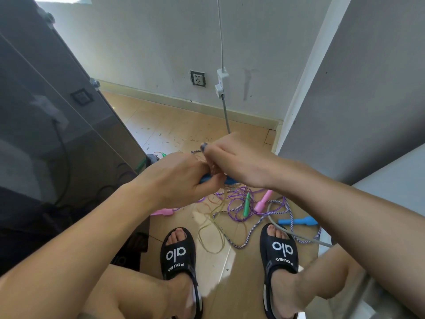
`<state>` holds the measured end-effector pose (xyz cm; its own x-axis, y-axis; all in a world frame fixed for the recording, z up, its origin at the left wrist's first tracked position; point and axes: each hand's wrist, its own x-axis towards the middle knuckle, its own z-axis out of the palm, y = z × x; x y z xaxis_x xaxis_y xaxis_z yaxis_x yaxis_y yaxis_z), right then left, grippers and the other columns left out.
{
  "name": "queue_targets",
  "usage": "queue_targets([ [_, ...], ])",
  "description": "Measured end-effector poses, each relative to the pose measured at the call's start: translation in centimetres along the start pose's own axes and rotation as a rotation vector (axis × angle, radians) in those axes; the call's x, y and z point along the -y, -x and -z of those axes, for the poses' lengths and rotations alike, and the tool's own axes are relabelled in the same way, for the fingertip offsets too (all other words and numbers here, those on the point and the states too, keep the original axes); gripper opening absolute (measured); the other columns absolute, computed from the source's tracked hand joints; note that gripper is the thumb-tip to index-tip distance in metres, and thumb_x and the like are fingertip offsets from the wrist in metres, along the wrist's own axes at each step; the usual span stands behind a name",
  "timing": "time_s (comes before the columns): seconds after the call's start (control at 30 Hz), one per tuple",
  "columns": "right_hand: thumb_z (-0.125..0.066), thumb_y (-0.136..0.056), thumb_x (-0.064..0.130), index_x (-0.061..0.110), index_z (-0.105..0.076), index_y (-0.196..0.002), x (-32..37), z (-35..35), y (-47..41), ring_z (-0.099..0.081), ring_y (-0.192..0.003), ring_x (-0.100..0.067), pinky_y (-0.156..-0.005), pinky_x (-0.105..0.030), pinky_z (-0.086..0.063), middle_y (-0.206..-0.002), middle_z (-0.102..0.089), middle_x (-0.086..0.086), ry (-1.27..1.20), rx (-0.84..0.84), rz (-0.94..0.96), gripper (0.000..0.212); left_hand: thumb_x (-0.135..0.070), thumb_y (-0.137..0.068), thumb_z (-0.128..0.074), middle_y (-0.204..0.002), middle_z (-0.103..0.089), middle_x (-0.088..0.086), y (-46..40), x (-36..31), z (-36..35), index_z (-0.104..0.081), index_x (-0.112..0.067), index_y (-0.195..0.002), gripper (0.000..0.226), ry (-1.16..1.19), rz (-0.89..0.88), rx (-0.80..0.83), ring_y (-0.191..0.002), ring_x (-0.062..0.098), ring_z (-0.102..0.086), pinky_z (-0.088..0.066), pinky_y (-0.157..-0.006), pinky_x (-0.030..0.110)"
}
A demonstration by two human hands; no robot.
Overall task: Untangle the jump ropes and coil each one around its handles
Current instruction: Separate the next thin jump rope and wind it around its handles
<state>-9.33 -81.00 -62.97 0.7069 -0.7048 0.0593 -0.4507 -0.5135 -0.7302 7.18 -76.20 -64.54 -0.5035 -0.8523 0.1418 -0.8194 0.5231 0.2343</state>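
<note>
Both hands met above the tangled pile of coloured ropes [241,208] on the floor. Left hand [181,178] held a blue plastic handle [208,179], lying sideways. Right hand [232,162] seemed to pinch its striped purple cord [195,151], maybe winding it.

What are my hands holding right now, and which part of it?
The left hand grips a blue jump rope handle around its middle. The right hand pinches something just above that handle, probably its rope; the exact spot is hidden behind the fingers.
</note>
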Motion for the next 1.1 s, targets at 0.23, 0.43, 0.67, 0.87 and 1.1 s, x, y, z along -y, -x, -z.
queue_targets([
  [0.23, -0.049, -0.099, 0.051, 0.003, -0.038, -0.058, -1.6, 0.5, -0.9, -0.025, -0.057, -0.025, -0.055, -0.040, -0.023, -0.058, -0.028, -0.007, -0.299, -0.049, -0.225, 0.064, -0.047, -0.098, -0.034, -0.048, -0.033, -0.004, -0.1, -1.1, 1.3, -0.037, -0.033, -0.064, 0.037, 0.177, -0.068, -0.102, -0.045, 0.010, -0.036, -0.024, -0.046, 0.022],
  [0.43, -0.039, -0.079, 0.042, 0.020, -0.041, -0.050, -0.6, -4.0, -1.2, -0.028, -0.042, -0.008, -0.049, -0.025, -0.025, -0.040, -0.037, 0.013, -0.396, -0.120, -0.399, 0.036, -0.043, -0.098, -0.035, -0.049, -0.035, -0.005, 0.2, -0.2, 1.7, -0.035, -0.041, -0.063, 0.035, 0.291, 0.091, -0.342, -0.049, 0.008, -0.039, -0.023, -0.048, 0.016],
  [0.67, -0.030, -0.105, 0.040, 0.010, -0.049, -0.062, 0.7, -5.4, 0.4, -0.044, -0.055, -0.018, -0.056, -0.030, -0.034, -0.054, -0.047, 0.001, -0.274, -0.206, -0.406, 0.056, -0.065, -0.089, -0.022, -0.059, -0.049, 0.011, -0.4, 2.5, 0.1, -0.049, -0.008, -0.068, 0.067, 0.155, 0.558, -0.280, -0.056, 0.023, -0.046, -0.032, -0.053, 0.035],
  [0.87, -0.036, -0.104, 0.039, 0.014, -0.038, -0.062, 1.0, -4.7, 1.3, -0.038, -0.056, -0.022, -0.052, -0.037, -0.033, -0.055, -0.041, -0.002, 0.125, -0.162, -0.203, 0.049, -0.062, -0.097, -0.027, -0.073, -0.058, 0.014, -0.8, 4.6, -0.7, -0.058, -0.006, -0.083, 0.066, -0.020, 0.694, -0.047, -0.073, 0.032, -0.058, -0.047, -0.065, 0.042],
  [1.1, -0.050, -0.095, 0.048, 0.015, -0.048, -0.061, 0.4, 0.7, -0.8, -0.043, -0.058, -0.021, -0.054, -0.037, -0.035, -0.053, -0.042, -0.001, 0.210, -0.384, -0.091, 0.048, -0.058, -0.101, -0.024, -0.063, -0.058, -0.002, -0.1, 2.6, -0.2, -0.049, -0.039, -0.085, 0.036, 0.216, 0.289, 0.055, -0.063, 0.007, -0.055, -0.034, -0.053, 0.027],
])
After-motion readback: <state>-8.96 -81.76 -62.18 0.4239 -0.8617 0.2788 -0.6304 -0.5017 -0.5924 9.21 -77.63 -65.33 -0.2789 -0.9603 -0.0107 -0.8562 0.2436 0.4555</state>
